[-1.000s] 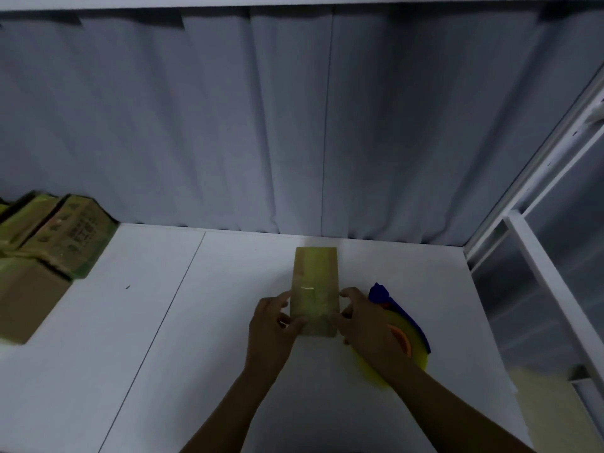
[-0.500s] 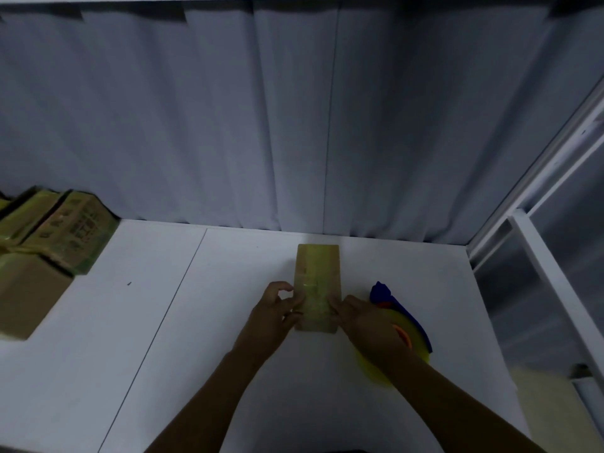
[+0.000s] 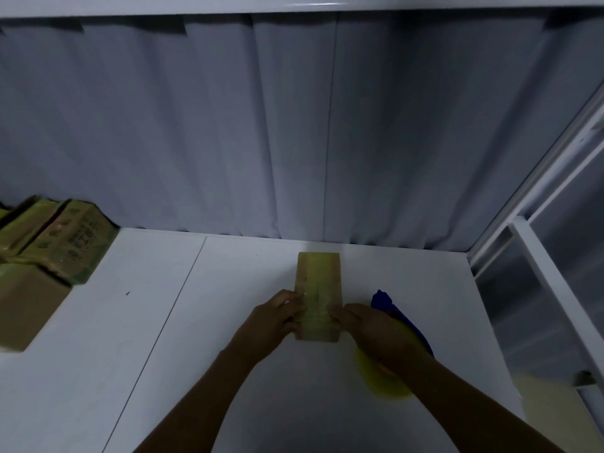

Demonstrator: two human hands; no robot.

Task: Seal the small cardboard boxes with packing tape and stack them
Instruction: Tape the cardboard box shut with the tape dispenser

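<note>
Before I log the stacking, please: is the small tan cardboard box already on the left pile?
No, the small tan cardboard box lies on the white table, apart from the pile of cardboard boxes.

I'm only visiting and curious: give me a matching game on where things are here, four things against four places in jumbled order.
Things:
1. small box
2. tape dispenser
3. pile of boxes
4. curtain

Places:
A. at the far left of the table
B. behind the table
C. between the left hand and the right hand
D. partly under the right hand

Pairs: 1-C, 2-D, 3-A, 4-B.
</note>
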